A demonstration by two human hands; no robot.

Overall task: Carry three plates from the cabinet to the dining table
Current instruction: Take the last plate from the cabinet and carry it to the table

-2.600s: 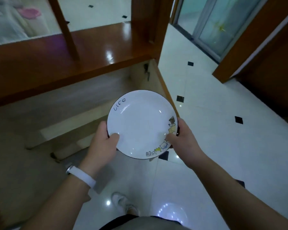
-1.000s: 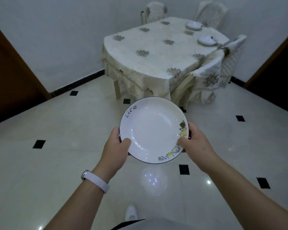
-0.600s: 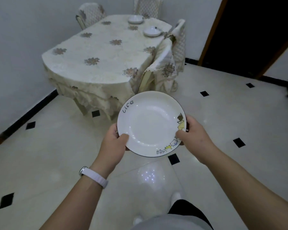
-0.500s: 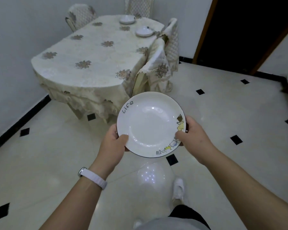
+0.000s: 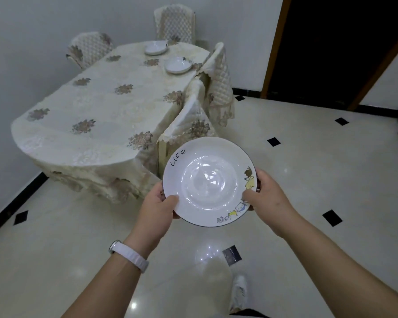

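Plate point(image 5: 209, 181) gripped by both hands (fingers beneath hidden).

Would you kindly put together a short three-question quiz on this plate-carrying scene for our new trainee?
1. How many plates already sit on the dining table?
2. True or false: only the right hand grips the held plate.
3. Which word is written on the held plate's rim: (a) Love, (b) Life, (c) Home?

Key:
1. Two: the far plate and the nearer plate, both at the table's far end.
2. False; the left hand grips the opposite rim, thumb on top.
3. (b) Life.
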